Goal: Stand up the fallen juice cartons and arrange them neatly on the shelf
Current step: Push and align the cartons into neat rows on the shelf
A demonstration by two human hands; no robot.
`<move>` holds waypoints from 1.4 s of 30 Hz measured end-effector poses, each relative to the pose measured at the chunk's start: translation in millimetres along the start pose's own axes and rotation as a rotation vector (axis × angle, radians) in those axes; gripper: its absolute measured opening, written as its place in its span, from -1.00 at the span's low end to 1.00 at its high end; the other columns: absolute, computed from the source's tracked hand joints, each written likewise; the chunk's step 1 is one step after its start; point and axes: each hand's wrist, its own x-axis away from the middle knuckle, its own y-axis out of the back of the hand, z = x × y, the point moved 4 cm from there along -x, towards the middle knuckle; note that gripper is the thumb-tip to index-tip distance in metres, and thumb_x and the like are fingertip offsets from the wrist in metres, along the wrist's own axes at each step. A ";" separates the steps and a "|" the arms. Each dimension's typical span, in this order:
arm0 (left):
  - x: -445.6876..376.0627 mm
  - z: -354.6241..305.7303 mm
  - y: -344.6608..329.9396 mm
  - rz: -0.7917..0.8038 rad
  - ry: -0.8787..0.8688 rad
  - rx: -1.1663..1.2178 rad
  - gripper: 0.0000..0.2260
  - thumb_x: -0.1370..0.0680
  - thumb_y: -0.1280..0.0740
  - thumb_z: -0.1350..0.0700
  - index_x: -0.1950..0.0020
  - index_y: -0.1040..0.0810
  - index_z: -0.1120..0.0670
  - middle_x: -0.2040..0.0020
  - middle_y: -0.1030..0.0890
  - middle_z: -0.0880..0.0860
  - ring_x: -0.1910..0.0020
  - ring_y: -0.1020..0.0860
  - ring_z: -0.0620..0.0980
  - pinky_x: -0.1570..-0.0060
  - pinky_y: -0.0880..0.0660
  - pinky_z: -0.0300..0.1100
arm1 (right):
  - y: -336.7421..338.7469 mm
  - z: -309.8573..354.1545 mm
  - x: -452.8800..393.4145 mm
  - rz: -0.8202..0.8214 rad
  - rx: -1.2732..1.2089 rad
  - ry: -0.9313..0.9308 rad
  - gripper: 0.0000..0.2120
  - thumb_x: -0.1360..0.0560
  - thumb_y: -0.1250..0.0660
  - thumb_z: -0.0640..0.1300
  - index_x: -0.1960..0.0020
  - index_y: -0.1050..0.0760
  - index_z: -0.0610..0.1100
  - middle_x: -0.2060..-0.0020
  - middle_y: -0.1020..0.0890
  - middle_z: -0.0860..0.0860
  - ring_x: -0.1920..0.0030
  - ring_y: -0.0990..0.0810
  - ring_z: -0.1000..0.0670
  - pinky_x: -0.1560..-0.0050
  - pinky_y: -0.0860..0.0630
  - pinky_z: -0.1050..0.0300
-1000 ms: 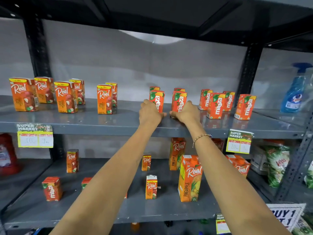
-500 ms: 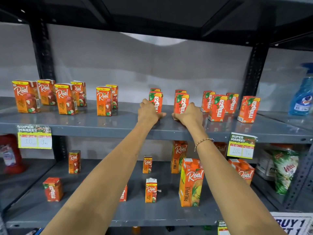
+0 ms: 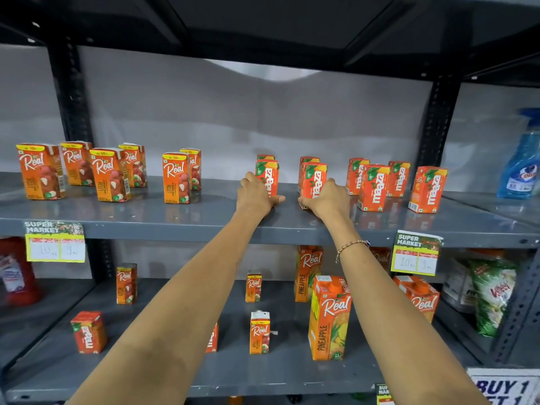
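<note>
Both bare hands are reaching onto the smooth grey metal upper shelf (image 3: 204, 220). The left hand (image 3: 254, 195) is wrapping around the base of an upright Maaza carton (image 3: 267, 176) — a small glossy orange box — while the right hand (image 3: 327, 200) is gripping the lower part of a second Maaza carton (image 3: 313, 178) just to its right. More Maaza cartons (image 3: 374, 187) are standing further right, and Real litchi cartons (image 3: 108, 173) are standing at the left. A beaded bracelet (image 3: 350, 247) is circling the right wrist.
</note>
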 end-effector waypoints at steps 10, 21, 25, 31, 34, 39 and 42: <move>-3.5 2.0 -5.2 0.006 0.027 0.007 -0.26 -0.44 -0.38 -0.19 -0.37 -0.17 0.25 -0.27 -0.35 0.21 -0.27 -0.40 0.14 -0.23 -0.40 -0.03 | -0.7 -5.9 -3.7 -0.006 0.003 0.032 -0.28 -0.37 -0.45 0.19 -0.35 -0.28 -0.16 -0.24 -0.52 -0.13 -0.22 -0.53 -0.14 -0.11 -0.50 0.02; -4.4 7.2 -9.5 0.044 0.053 0.091 -0.30 -0.40 -0.48 -0.05 -0.34 -0.18 0.21 -0.28 -0.39 0.21 -0.28 -0.42 0.17 -0.26 -0.42 0.03 | -1.6 -6.5 -3.2 -0.015 0.016 0.043 -0.29 -0.41 -0.42 0.17 -0.37 -0.26 -0.17 -0.26 -0.50 -0.13 -0.23 -0.53 -0.14 -0.12 -0.51 0.00; -3.2 5.8 -8.8 0.029 0.026 0.064 -0.31 -0.42 -0.46 -0.05 -0.35 -0.19 0.23 -0.28 -0.39 0.22 -0.28 -0.42 0.16 -0.26 -0.41 0.02 | -0.6 -6.0 -1.6 -0.016 0.014 0.045 -0.30 -0.42 -0.41 0.16 -0.38 -0.26 -0.18 -0.27 -0.49 -0.14 -0.24 -0.52 -0.15 -0.14 -0.50 0.00; -2.2 4.4 -8.6 0.028 0.007 0.035 -0.31 -0.42 -0.45 -0.06 -0.36 -0.19 0.24 -0.28 -0.38 0.21 -0.28 -0.41 0.15 -0.26 -0.41 0.00 | -0.4 -6.7 0.2 -0.016 0.011 0.058 -0.31 -0.43 -0.40 0.15 -0.38 -0.25 -0.19 -0.28 -0.49 -0.14 -0.25 -0.51 -0.15 -0.16 -0.49 0.00; -2.8 5.3 -9.6 0.034 0.018 0.042 -0.29 -0.42 -0.46 -0.06 -0.36 -0.18 0.22 -0.29 -0.37 0.21 -0.29 -0.40 0.16 -0.25 -0.40 0.00 | -0.3 -6.5 0.3 -0.018 0.009 0.057 -0.31 -0.43 -0.41 0.15 -0.38 -0.26 -0.19 -0.27 -0.49 -0.15 -0.24 -0.52 -0.15 -0.15 -0.49 0.00; -2.4 5.1 -8.4 0.038 0.011 0.031 -0.29 -0.42 -0.45 -0.07 -0.37 -0.18 0.23 -0.29 -0.38 0.21 -0.29 -0.40 0.15 -0.26 -0.40 0.00 | 1.0 -6.0 0.1 -0.014 -0.002 0.047 -0.30 -0.41 -0.43 0.15 -0.37 -0.26 -0.19 -0.26 -0.50 -0.15 -0.24 -0.52 -0.15 -0.15 -0.49 0.00; -3.1 5.7 -8.6 0.037 0.020 0.032 -0.29 -0.42 -0.45 -0.08 -0.37 -0.17 0.21 -0.30 -0.37 0.21 -0.29 -0.40 0.16 -0.26 -0.40 0.00 | 1.7 -5.1 1.0 -0.011 0.000 0.045 -0.29 -0.41 -0.42 0.16 -0.37 -0.26 -0.20 -0.26 -0.50 -0.15 -0.24 -0.52 -0.16 -0.14 -0.50 0.00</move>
